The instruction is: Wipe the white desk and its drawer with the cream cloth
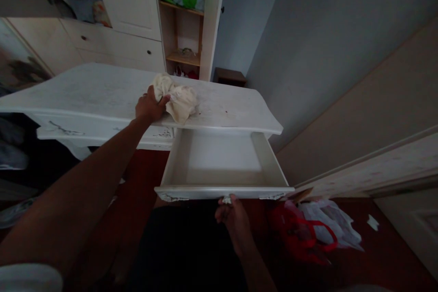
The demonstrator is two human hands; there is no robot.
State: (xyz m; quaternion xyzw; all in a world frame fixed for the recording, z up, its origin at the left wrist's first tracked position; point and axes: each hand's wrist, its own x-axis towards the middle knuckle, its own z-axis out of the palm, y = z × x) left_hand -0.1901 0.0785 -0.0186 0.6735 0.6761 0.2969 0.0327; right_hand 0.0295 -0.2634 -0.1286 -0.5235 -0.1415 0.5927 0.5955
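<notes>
A crumpled cream cloth [179, 100] rests on the top of the white table [102, 86], and my left hand [151, 106] grips its left side. Below the tabletop a white drawer [222, 157] is pulled far out toward me, with nothing visible inside. At the middle of its front, my right hand [234, 221] has its fingers closed around the small pale drawer knob [226, 200]. Carved trim decorates the drawer's front corners. Grey smudges and a few dark specks mark the tabletop near the cloth.
Behind the table stands a white wardrobe [133, 0] with an open door [214, 18] and bags on its shelves. A grey wall [308, 45] runs along the right. On the red floor lie a red bag [301, 232] and a white plastic bag [330, 219].
</notes>
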